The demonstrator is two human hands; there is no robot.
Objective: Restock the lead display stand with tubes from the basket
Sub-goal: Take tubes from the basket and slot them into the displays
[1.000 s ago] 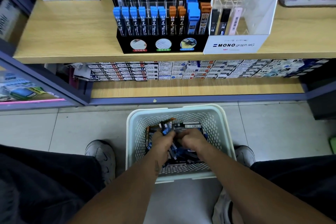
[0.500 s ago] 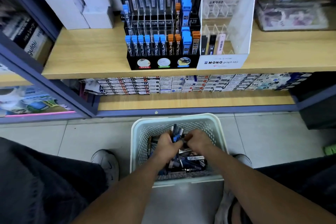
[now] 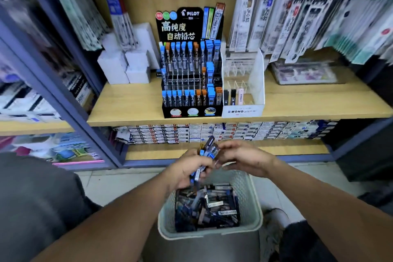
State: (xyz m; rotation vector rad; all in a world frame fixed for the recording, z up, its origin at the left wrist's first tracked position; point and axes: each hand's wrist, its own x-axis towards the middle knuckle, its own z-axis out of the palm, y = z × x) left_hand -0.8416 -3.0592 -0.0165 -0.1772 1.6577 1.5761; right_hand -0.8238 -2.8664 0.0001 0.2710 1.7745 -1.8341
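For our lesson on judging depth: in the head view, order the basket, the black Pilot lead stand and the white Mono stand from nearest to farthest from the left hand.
1. Basket: directly under the left hand.
2. Black Pilot lead stand: on the shelf above.
3. White Mono stand: beside it, further right.

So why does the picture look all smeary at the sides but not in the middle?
Head view: the hanging packets at the edges are streaked with motion blur and bent by the wide lens; the black display stand in the middle is sharper, its PILOT sign readable; the left hand and right hand with the tubes are slightly soft.
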